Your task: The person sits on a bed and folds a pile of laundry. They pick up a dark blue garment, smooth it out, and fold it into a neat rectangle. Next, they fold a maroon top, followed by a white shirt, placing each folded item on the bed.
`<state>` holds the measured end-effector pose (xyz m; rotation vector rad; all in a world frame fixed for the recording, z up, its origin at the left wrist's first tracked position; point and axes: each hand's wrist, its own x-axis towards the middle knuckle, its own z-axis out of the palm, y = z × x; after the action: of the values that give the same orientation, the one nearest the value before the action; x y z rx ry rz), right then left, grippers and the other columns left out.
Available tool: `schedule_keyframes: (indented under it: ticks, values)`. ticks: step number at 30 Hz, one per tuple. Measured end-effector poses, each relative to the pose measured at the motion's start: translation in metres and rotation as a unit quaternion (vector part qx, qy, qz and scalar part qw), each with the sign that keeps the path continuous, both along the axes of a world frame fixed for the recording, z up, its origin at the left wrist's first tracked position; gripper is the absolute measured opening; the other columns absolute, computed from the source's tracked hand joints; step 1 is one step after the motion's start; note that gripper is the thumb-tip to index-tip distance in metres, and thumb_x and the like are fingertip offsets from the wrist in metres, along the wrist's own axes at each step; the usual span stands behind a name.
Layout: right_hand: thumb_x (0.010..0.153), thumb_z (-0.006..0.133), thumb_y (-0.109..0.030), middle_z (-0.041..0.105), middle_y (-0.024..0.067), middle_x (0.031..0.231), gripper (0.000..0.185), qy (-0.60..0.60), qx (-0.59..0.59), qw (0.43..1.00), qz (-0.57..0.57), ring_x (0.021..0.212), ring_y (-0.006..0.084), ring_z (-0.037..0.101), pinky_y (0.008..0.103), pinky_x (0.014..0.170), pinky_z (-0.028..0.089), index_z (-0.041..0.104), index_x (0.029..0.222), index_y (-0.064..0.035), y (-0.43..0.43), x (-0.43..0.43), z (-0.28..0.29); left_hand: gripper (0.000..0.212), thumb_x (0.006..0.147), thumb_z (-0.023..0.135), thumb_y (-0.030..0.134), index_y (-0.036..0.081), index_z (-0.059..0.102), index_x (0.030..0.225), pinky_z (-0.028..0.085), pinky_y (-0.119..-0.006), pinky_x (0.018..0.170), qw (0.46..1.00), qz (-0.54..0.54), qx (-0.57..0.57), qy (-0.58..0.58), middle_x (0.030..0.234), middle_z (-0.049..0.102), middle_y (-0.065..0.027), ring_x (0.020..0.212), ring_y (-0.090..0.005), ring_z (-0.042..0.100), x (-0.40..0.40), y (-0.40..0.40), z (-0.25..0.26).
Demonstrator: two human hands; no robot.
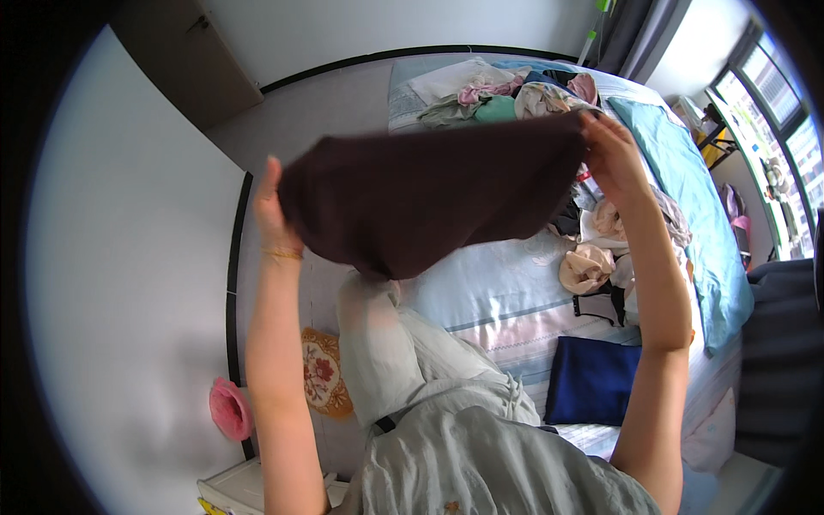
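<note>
A dark brown piece of cloth (431, 187), perhaps a garment, is stretched sideways in the air between my two hands. My left hand (275, 209) grips its left end, thumb up, with the other fingers hidden behind the fabric. At the upper right corner, my right hand (608, 151) pinches the cloth between thumb and fingers. The lower edge hangs loose and looks blurred above my knee. Beneath and beyond it spreads a bed with a light blue patterned sheet (476, 283). On the bed to my right lies a folded navy blue cloth (592, 380).
Heaped clothes (489, 96) lie at the bed's far end, and more crumpled clothing (589, 267) sits right of centre. A turquoise cloth (682, 187) runs along the right side. A white wall (141, 257) stands on the left, above a floral mat (322, 373) on the floor.
</note>
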<state>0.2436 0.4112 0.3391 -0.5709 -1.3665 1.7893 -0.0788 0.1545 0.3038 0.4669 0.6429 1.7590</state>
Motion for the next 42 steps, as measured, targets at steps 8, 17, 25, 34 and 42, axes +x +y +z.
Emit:
schedule_keyframes:
  ticks: [8, 17, 25, 34, 42]
  values:
    - [0.094, 0.047, -0.022, 0.053, 0.0214, 0.073, 0.026, -0.236, 0.404, 0.829, -0.305, 0.069, 0.0308, 0.051, 0.0389, 0.069, 0.041, 0.05, 0.086, 0.0033, 0.034, -0.004, 0.005, 0.071, 0.078, 0.063, 0.009, 0.007, 0.032, 0.141, 0.044, -0.031, 0.094, 0.942, 0.044, -0.034, 0.33, 0.115, 0.057, -0.0114, 0.101, -0.0173, 0.057, -0.011, 0.002, 0.061]
    - [0.09, 0.057, -0.02, 0.066, 0.0045, 0.09, 0.023, -0.163, 0.12, 0.973, -0.114, 0.081, 0.0118, 0.063, 0.0247, 0.077, 0.051, 0.063, 0.103, -0.0024, 0.004, 0.028, 0.072, 0.037, 0.086, 0.058, 0.01, 0.006, 0.053, 0.123, 0.042, -0.02, 0.082, 0.744, 0.09, -0.188, 0.634, 0.102, 0.06, 0.0002, 0.087, -0.0057, 0.054, -0.034, -0.007, 0.105]
    - [0.086, 0.062, -0.027, 0.066, 0.008, 0.095, 0.029, -0.258, 0.197, 0.941, -0.093, 0.089, 0.0182, 0.062, 0.0334, 0.084, 0.05, 0.066, 0.104, -0.0047, 0.061, 0.001, 0.103, 0.026, 0.085, 0.065, 0.023, -0.002, 0.066, 0.092, 0.05, -0.03, 0.067, 0.619, 0.207, -0.174, 0.738, 0.082, 0.068, -0.0083, 0.074, -0.02, 0.065, -0.105, 0.037, 0.164]
    - [0.086, 0.063, -0.022, 0.066, 0.0091, 0.092, 0.026, -0.098, 0.219, 0.958, -0.156, 0.082, 0.0173, 0.062, 0.0305, 0.078, 0.05, 0.064, 0.1, 0.0, 0.159, -0.012, 0.157, 0.031, 0.086, 0.062, 0.035, 0.004, 0.06, 0.083, 0.042, -0.036, 0.06, 0.262, 0.456, -0.102, 0.845, 0.072, 0.058, -0.0149, 0.063, -0.0312, 0.051, -0.128, 0.063, 0.241]
    - [0.077, 0.061, 0.003, 0.06, 0.012, 0.115, 0.043, -0.183, 0.584, 0.768, -0.189, 0.104, 0.0237, 0.058, 0.0311, 0.091, 0.046, 0.058, 0.119, -0.006, 0.025, 0.104, 0.126, 0.041, 0.091, 0.054, 0.038, 0.003, 0.063, 0.109, 0.042, -0.024, 0.089, 0.395, 0.435, -0.031, 0.809, 0.105, 0.064, -0.0049, 0.101, -0.015, 0.059, -0.072, -0.073, 0.204]
